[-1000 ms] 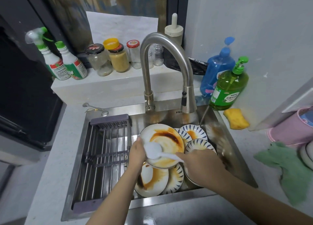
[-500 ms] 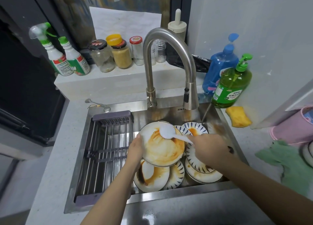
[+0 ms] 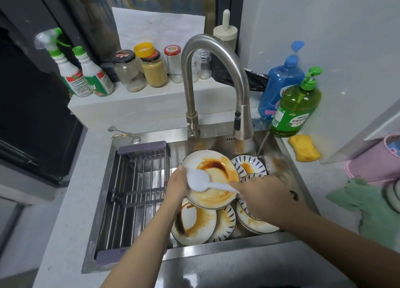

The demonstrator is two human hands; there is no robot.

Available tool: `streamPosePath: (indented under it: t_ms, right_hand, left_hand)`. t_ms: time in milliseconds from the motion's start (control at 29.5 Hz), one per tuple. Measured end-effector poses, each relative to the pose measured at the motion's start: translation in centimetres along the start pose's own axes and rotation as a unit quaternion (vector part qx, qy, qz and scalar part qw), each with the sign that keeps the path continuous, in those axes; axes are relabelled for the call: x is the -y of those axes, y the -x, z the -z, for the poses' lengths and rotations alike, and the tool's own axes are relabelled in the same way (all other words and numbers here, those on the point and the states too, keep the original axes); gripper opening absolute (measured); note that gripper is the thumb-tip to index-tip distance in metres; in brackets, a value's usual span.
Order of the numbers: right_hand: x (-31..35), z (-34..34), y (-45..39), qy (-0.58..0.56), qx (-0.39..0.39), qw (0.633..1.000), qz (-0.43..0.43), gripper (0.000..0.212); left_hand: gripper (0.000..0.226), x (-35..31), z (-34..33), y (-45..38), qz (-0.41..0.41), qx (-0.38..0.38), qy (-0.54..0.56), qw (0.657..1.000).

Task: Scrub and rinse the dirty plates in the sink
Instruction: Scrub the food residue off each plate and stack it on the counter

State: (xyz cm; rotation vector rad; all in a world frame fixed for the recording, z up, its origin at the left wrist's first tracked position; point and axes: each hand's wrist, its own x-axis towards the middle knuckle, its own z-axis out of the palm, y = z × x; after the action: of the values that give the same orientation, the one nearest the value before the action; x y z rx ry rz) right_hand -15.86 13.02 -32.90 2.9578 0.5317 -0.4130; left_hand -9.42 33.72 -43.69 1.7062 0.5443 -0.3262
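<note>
- A large white plate [image 3: 213, 180], smeared with brown and orange sauce, is held tilted above the other dishes in the sink [image 3: 287, 170], below the faucet [image 3: 216, 81].
- Its rim at 9 o'clock is gripped by the left hand [image 3: 176, 187], the thumb being laid over the edge.
- A white round-headed scrub brush [image 3: 200, 181] is pressed on the plate's face toward 8 o'clock; its handle is clasped by the curled fingers of the right hand [image 3: 263, 195].
- Under the held plate, at 6 o'clock, a second sauce-stained white plate [image 3: 193, 223] is seen, with blue-patterned plates [image 3: 252, 167] overlapped from 2 to 5 o'clock.
- A metal drying rack [image 3: 134, 192] is set in the sink at 9 o'clock of the plates.
- On the counter at 2 o'clock a yellow sponge [image 3: 304, 148] is found just beside a green soap bottle [image 3: 295, 109], with a blue bottle [image 3: 280, 86] behind it.
- At 3 o'clock a green cloth [image 3: 365, 205] is spread.
- Jars [image 3: 153, 67] and two spray bottles [image 3: 83, 73] are lined on the ledge from 10 to 12 o'clock.
</note>
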Motion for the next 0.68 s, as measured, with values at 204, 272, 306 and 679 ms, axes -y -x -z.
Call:
streamPosePath:
  t_ms: [204, 272, 306, 679]
  right_hand:
    - [-3.0, -0.3, -0.3, -0.013, 0.026, 0.997, -0.071, 0.039]
    - [-2.7, -0.3, -0.7, -0.015, 0.006, 0.997, -0.076, 0.042]
    - [-2.1, -0.3, -0.7, -0.012, 0.002, 0.998, -0.062, 0.042]
    - [-1.4, -0.7, 0.2, -0.013, -0.016, 0.999, -0.045, 0.047]
  left_hand:
    - [0.055, 0.6, 0.6, -0.4, 0.016, 0.002, 0.035, 0.999]
    - [0.049, 0.4, 0.2, -0.1, -0.004, 0.007, 0.026, 1.0]
    - [0.049, 0.3, 0.0, -0.1, -0.01, 0.01, 0.021, 1.0]
    - [0.045, 0.3, -0.6, 0.6, -0.033, 0.023, -0.003, 0.999]
